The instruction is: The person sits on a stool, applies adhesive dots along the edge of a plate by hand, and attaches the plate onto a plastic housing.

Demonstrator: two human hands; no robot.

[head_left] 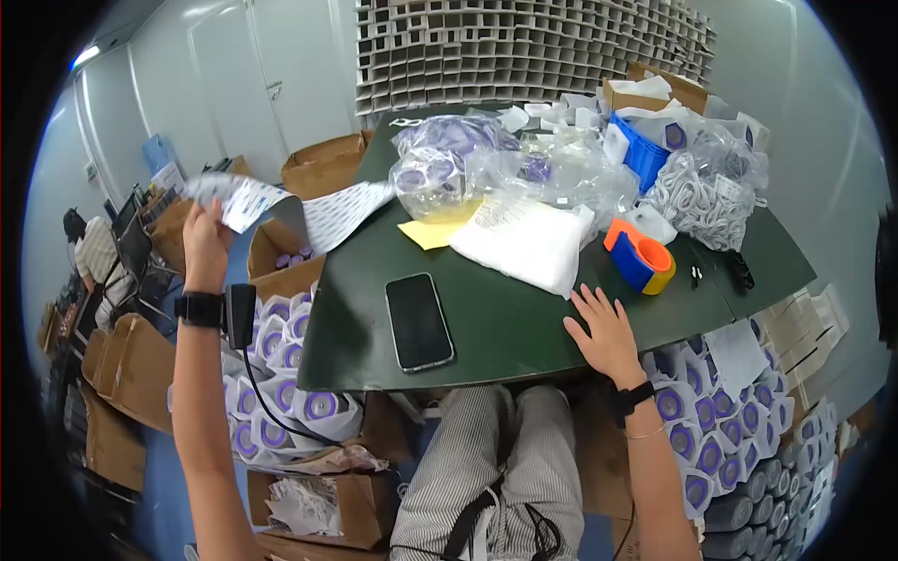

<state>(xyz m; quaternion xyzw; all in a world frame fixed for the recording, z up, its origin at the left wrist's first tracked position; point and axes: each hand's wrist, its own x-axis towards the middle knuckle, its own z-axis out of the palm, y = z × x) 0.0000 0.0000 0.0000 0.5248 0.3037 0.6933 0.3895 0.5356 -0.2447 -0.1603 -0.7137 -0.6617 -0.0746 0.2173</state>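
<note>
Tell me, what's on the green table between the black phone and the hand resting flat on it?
Nothing: the head view shows only bare green table between the phone and the right hand.

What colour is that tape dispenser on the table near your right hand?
The tape dispenser is orange and blue with a yellow edge, seen best in the head view, just beyond the right hand.

A: What lies on the dark green table [524,327]?

B: A black phone [418,321] lies face up near the front edge. Behind it lie a yellow sheet [432,232] and a white padded bag [524,243].

A: And to the right?

B: An orange-and-blue tape dispenser [640,256], a blue crate [644,154], and bagged white cables [700,192].
</note>
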